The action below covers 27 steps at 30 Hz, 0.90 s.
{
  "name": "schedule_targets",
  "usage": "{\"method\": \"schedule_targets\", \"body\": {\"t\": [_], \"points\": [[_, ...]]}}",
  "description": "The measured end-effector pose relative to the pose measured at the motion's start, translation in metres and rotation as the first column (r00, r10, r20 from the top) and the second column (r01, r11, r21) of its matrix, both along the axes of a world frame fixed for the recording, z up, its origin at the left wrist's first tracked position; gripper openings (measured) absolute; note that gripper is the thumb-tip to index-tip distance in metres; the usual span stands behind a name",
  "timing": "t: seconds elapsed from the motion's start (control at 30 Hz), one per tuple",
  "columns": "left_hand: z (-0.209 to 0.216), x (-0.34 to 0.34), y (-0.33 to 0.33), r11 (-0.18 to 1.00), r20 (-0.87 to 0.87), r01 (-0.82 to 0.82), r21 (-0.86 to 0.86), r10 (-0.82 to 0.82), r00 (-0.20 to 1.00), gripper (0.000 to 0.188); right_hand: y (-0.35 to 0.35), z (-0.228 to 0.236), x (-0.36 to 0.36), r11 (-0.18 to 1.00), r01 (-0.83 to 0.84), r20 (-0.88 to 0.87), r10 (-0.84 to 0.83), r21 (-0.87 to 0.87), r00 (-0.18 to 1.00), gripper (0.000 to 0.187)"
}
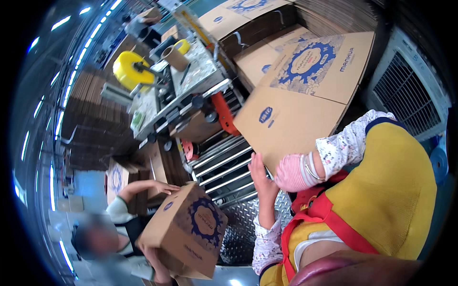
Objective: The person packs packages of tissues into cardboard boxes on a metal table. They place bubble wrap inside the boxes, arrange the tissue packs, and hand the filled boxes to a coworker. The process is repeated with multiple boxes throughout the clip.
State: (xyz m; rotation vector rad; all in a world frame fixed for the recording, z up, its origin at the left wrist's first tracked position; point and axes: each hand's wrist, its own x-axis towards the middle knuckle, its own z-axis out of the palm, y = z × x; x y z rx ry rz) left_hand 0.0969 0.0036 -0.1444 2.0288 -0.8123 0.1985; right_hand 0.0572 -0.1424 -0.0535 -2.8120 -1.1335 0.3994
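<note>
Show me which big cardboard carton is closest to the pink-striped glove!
The large flat-looking carton by the gloved right hand; the co-worker's boxed-up carton and the brown cardboard stack are farther left.

Carton sheet [296, 112] right of roller conveyor [222, 164]; box [191, 229] left of sheet; tube [175, 58] on machine [202, 71] beyond conveyor.

A scuffed pale bench [196, 75] carries a brown roll [175, 58] and, just beside it, a yellow tape roll [182, 46]. Beneath it, a box [198, 127] sits on a bed of metal rollers [224, 168]; whether the flat carton [291, 112] alongside also rests on them cannot be told. A patterned metal plate [250, 224] adjoins the rollers
</note>
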Motion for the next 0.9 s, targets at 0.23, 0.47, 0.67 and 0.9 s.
{"method": "schedule_targets", "body": {"t": [0.23,0.47,0.67,0.9], "points": [[0.031,-0.105,0.111,0.888,0.020,-0.162,-0.430,0.189,0.982,0.037,0.053,0.109,-0.028,0.555,-0.682,0.806,0.035,0.476,0.591,0.029],[0.034,-0.258,0.173,0.561,-0.391,-0.817,-0.137,0.727,0.565,0.027,0.053,0.017,0.046,0.478,0.205,0.075,-0.503,0.854,0.861,0.061],[0.053,-0.350,0.196,0.871,-0.849,-0.490,-0.032,0.235,0.473,0.052,0.113,-0.014,0.121,0.496,0.665,-0.523,-0.411,0.559,0.746,0.098],[0.053,-0.295,0.147,0.761,-0.661,-0.596,-0.257,0.311,0.683,0.057,0.193,-0.051,0.139,0.541,0.686,-0.803,-0.032,0.487,0.596,0.114]]}}
